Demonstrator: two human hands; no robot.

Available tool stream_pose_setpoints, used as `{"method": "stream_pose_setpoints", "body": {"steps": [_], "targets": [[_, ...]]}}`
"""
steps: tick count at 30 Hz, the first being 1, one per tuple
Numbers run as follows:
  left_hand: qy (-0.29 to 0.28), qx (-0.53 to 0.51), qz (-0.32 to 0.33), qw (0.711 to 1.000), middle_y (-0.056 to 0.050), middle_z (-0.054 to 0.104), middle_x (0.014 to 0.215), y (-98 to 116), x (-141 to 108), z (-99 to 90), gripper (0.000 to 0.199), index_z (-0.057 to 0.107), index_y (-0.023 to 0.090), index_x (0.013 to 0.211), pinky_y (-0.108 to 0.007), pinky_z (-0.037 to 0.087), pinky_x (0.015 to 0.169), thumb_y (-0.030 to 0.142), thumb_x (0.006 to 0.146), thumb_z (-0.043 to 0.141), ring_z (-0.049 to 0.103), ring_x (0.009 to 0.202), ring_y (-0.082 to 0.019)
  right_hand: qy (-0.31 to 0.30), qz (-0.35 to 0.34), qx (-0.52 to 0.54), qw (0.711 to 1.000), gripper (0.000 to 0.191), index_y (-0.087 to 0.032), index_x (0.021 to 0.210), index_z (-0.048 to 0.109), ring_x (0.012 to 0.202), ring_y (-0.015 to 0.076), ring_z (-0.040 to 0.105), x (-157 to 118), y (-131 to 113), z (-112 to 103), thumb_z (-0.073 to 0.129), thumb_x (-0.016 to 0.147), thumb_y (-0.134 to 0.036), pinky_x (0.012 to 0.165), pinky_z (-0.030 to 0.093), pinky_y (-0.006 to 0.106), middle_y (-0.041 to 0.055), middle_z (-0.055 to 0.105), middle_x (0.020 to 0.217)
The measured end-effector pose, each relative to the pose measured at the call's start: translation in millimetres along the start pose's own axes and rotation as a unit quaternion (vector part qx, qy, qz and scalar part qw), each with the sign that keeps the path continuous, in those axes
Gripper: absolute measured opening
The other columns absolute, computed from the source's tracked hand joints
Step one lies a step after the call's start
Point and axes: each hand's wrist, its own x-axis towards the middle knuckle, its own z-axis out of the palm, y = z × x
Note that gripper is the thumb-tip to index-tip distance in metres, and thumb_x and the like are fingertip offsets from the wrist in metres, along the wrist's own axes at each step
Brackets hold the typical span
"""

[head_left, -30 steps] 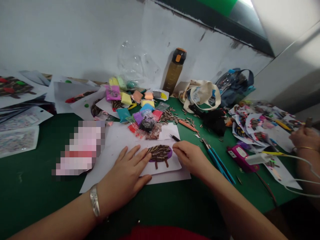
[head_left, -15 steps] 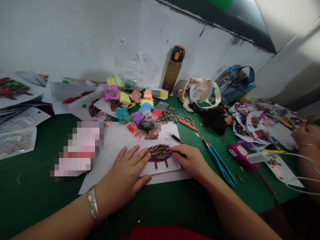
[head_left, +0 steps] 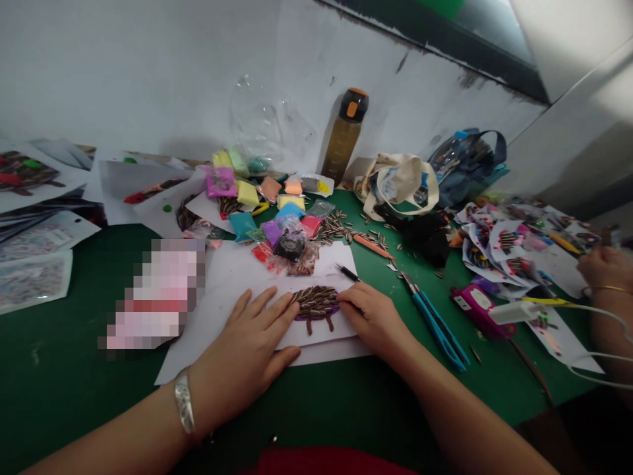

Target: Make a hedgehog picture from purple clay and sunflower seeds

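Note:
A small white card (head_left: 316, 336) lies on larger white paper (head_left: 190, 343). On the card is an animal-like shape covered in striped seeds (head_left: 316, 301), with a purple edge and two brown legs. My left hand (head_left: 257, 336) rests flat with fingers spread over the card's left part, fingertips at the shape's left side. My right hand (head_left: 370, 313) touches the shape's right edge, thumb and forefinger pressed together; whatever may be between them is hidden. A black pen (head_left: 349, 272) lies just above my right hand.
Bagged coloured clay (head_left: 289, 244) and loose seeds (head_left: 333, 227) lie behind the paper. Blue tweezers (head_left: 440, 323) and a magenta device (head_left: 482, 310) with cables sit to the right. A brown bottle (head_left: 343, 138) stands by the wall. Another person's hand (head_left: 606, 267) is at far right.
The fingers of my right hand have shifted slightly at the shape's right edge, and the dark piece seen by them no longer shows. My left hand stays in place.

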Motion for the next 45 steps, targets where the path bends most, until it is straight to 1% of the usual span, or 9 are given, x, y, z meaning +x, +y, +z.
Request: {"method": "stream_pose_setpoints", "body": {"steps": [8, 11, 15, 28, 33, 37, 39, 43, 45], "targets": [[-0.007, -0.001, -0.003, 1.000, -0.009, 0.047, 0.141, 1, 1, -1.1, 0.052, 0.049, 0.019, 0.135, -0.057, 0.025, 0.108, 0.045, 0.090, 0.049, 0.035, 0.133, -0.034, -0.002, -0.021, 0.007, 1.000, 0.017, -0.017, 0.091, 0.066, 0.083, 0.0156, 0.058, 2, -2, 6, 0.049, 0.089, -0.016, 0.076, 0.045, 0.026, 0.0055, 0.062, 0.086], [-0.002, -0.003, -0.002, 1.000, -0.008, 0.047, 0.141, 0, 0, -0.8, 0.052, 0.049, 0.020, 0.135, -0.057, 0.025, 0.107, 0.046, 0.090, 0.049, 0.035, 0.133, -0.034, 0.020, 0.001, 0.006, 1.000, 0.015, -0.019, 0.096, 0.066, 0.081, 0.0153, 0.058, 2, -1, 4, 0.054, 0.087, -0.017, 0.074, 0.045, 0.026, 0.0038, 0.062, 0.084], [-0.001, 0.002, 0.001, 1.000, -0.008, 0.047, 0.141, 0, 0, -0.5, 0.051, 0.049, 0.020, 0.135, -0.057, 0.025, 0.107, 0.045, 0.090, 0.050, 0.035, 0.133, -0.034, 0.024, 0.028, 0.000, 0.999, 0.012, -0.020, 0.087, 0.066, 0.079, 0.0150, 0.058, -1, 2, 0, 0.055, 0.087, -0.020, 0.071, 0.044, 0.026, 0.0025, 0.061, 0.080], [0.001, 0.002, 0.003, 1.000, -0.009, 0.047, 0.141, 0, 0, 0.5, 0.052, 0.049, 0.019, 0.135, -0.058, 0.026, 0.107, 0.046, 0.090, 0.049, 0.036, 0.132, -0.034, 0.016, -0.011, -0.020, 1.000, 0.019, -0.018, 0.086, 0.068, 0.078, 0.0152, 0.058, -1, 2, 4, 0.049, 0.090, -0.019, 0.072, 0.045, 0.025, 0.0045, 0.061, 0.081], [0.001, 0.005, 0.003, 1.000, -0.009, 0.048, 0.141, -1, 0, 1.4, 0.052, 0.049, 0.019, 0.134, -0.058, 0.026, 0.107, 0.047, 0.090, 0.050, 0.036, 0.132, -0.034, 0.016, 0.002, -0.021, 1.000, 0.017, -0.020, 0.087, 0.069, 0.077, 0.0142, 0.060, 4, 5, -9, 0.052, 0.088, -0.019, 0.070, 0.045, 0.024, 0.0031, 0.063, 0.080], [-0.001, 0.004, 0.001, 1.000, -0.008, 0.048, 0.141, -1, 0, 0.2, 0.052, 0.049, 0.020, 0.135, -0.059, 0.025, 0.107, 0.046, 0.090, 0.050, 0.036, 0.132, -0.035, 0.046, 0.025, -0.097, 0.994, 0.021, -0.021, 0.082, 0.070, 0.078, 0.0162, 0.060, 29, 16, -34, 0.049, 0.088, -0.018, 0.070, 0.044, 0.026, 0.0033, 0.066, 0.082], [-0.005, 0.003, 0.001, 1.000, -0.009, 0.048, 0.141, 0, 0, -0.9, 0.053, 0.048, 0.019, 0.135, -0.059, 0.026, 0.106, 0.046, 0.090, 0.049, 0.036, 0.132, -0.035, 0.041, 0.022, -0.163, 0.986, 0.026, -0.020, 0.086, 0.070, 0.085, 0.0178, 0.060, 48, 25, -42, 0.045, 0.089, -0.016, 0.074, 0.043, 0.027, 0.0055, 0.067, 0.091], [-0.005, -0.001, 0.001, 1.000, -0.009, 0.047, 0.141, 0, 0, -2.6, 0.053, 0.048, 0.019, 0.136, -0.059, 0.027, 0.106, 0.044, 0.090, 0.050, 0.036, 0.132, -0.036, -0.010, -0.002, -0.361, 0.932, 0.030, -0.018, 0.099, 0.067, 0.089, 0.0209, 0.055, 83, 44, -41, 0.040, 0.089, -0.011, 0.074, 0.037, 0.030, 0.0093, 0.065, 0.098], [-0.005, -0.004, 0.002, 1.000, -0.009, 0.047, 0.141, 0, 0, -2.7, 0.052, 0.048, 0.019, 0.136, -0.059, 0.027, 0.106, 0.043, 0.090, 0.051, 0.036, 0.132, -0.036, -0.035, -0.020, -0.397, 0.917, 0.027, -0.018, 0.099, 0.066, 0.091, 0.0227, 0.053, 93, 51, -35, 0.042, 0.088, -0.011, 0.075, 0.034, 0.032, 0.0098, 0.064, 0.100]]}}
